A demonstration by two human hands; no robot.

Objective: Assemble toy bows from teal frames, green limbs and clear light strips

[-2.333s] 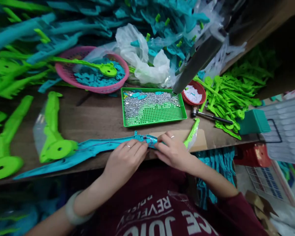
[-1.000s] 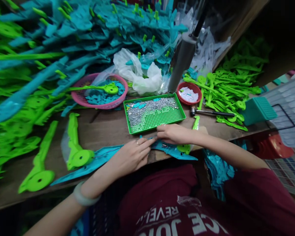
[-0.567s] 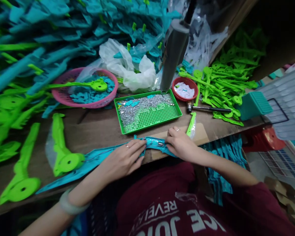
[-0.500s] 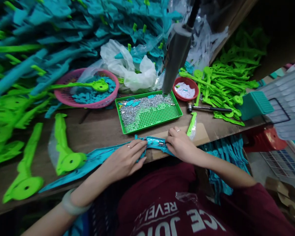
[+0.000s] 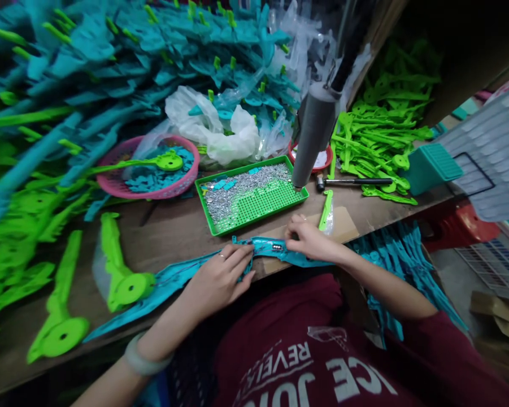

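On bench (image 5: 169,226) | tray (image 5: 266,204): metal bits (image 5: 246,185) | pink basket (image 5: 161,194): blue pieces (image 5: 155,178) | left hand (image 5: 218,277) clamping shell (image 5: 262,246) | right hand (image 5: 308,237): can't tell

A long blue plastic shell (image 5: 265,246) is being held along the front edge of a wooden table (image 5: 173,226), its open side facing up, its pointed end tapering leftward, small silver pieces (image 5: 277,247) sitting inside.
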